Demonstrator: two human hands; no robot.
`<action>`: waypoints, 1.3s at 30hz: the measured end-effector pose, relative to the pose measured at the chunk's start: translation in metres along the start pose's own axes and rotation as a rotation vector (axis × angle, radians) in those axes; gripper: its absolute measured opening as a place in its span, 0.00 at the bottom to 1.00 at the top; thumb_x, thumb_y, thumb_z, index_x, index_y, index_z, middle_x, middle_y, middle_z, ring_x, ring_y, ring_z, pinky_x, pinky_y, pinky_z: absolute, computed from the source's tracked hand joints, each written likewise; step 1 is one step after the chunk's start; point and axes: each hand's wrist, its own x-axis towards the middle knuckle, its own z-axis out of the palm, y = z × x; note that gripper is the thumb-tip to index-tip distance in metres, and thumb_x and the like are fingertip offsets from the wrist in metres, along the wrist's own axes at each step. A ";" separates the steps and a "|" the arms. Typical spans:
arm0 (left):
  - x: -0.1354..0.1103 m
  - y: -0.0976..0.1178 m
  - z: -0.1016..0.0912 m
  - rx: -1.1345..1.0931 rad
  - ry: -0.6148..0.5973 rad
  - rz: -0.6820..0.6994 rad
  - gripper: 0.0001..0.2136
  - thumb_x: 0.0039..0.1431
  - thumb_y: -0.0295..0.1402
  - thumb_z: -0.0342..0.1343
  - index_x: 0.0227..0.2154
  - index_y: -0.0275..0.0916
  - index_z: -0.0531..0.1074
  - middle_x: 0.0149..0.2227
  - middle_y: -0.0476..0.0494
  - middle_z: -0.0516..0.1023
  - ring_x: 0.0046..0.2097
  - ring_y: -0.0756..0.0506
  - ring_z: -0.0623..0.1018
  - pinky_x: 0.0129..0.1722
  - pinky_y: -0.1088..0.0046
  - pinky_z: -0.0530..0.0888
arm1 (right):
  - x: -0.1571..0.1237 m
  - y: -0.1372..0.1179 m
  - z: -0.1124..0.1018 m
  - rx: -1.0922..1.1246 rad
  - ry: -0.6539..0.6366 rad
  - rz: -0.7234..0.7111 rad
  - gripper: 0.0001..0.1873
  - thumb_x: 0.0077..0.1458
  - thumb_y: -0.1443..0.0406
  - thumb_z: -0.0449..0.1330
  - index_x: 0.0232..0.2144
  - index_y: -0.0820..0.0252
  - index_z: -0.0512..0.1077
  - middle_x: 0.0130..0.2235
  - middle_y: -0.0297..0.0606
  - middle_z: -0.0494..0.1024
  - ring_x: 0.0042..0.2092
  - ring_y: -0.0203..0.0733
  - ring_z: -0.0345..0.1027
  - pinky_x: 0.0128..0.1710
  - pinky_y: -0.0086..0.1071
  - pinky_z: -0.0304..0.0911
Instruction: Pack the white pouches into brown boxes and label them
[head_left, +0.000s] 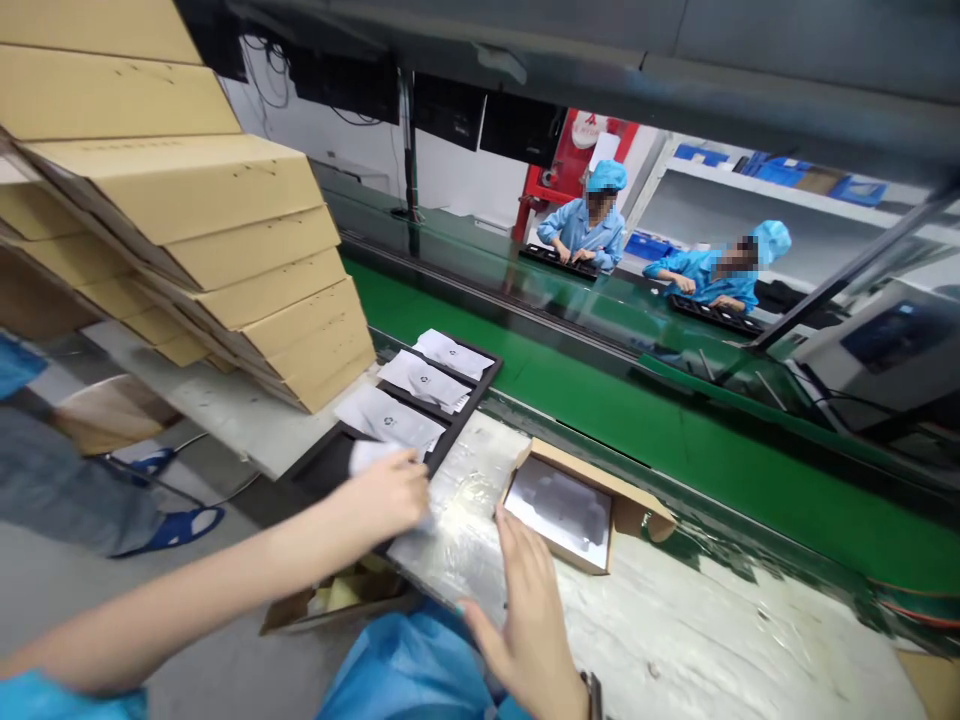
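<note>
My left hand (386, 492) is closed on a white packet (366, 455), slightly blurred, above the near end of a black tray (319, 470). Across that tray lie three more white packets, each with a small dark mark: a near packet (390, 420), a middle packet (426, 380) and a far packet (454, 353). My right hand (532, 610) has its fingers stretched out, thumb apart, with the fingertips at the near left corner of an open cardboard box (600, 572). Inside the box is a flat white sheet or packet (562, 510).
Tall stacks of cardboard boxes (225, 210) lean at the left. A green conveyor belt (600, 400) runs behind the worn white bench (660, 640). Beyond it, two co-workers in blue, one person (589, 225) and another person (720, 275), handle black trays. Someone's legs (82, 490) show at left.
</note>
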 end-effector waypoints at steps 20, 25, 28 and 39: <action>0.083 0.180 0.081 -1.208 0.583 -0.255 0.09 0.63 0.36 0.57 0.30 0.45 0.81 0.27 0.46 0.74 0.34 0.44 0.76 0.35 0.67 0.76 | -0.071 0.071 0.054 1.235 0.685 0.537 0.26 0.55 0.52 0.67 0.54 0.51 0.70 0.45 0.40 0.79 0.53 0.48 0.71 0.59 0.48 0.62; 0.081 0.172 0.072 -1.150 0.653 -0.289 0.12 0.64 0.38 0.56 0.26 0.43 0.77 0.27 0.47 0.72 0.34 0.45 0.74 0.35 0.68 0.73 | -0.078 0.085 0.053 1.336 0.753 0.539 0.28 0.52 0.54 0.70 0.54 0.49 0.70 0.47 0.39 0.79 0.52 0.47 0.71 0.59 0.48 0.62; 0.083 0.169 0.066 -1.111 0.655 -0.270 0.13 0.64 0.38 0.54 0.24 0.42 0.74 0.28 0.46 0.72 0.36 0.44 0.73 0.37 0.67 0.72 | -0.075 0.084 0.053 1.395 0.791 0.553 0.24 0.55 0.52 0.67 0.53 0.48 0.70 0.48 0.39 0.78 0.51 0.46 0.72 0.59 0.48 0.62; 0.107 0.179 0.059 -1.445 0.591 -0.259 0.11 0.54 0.39 0.66 0.22 0.39 0.76 0.28 0.48 0.70 0.35 0.46 0.72 0.36 0.71 0.69 | -0.051 0.056 0.034 1.203 0.891 0.533 0.29 0.55 0.57 0.68 0.56 0.49 0.65 0.52 0.40 0.75 0.53 0.46 0.70 0.60 0.46 0.60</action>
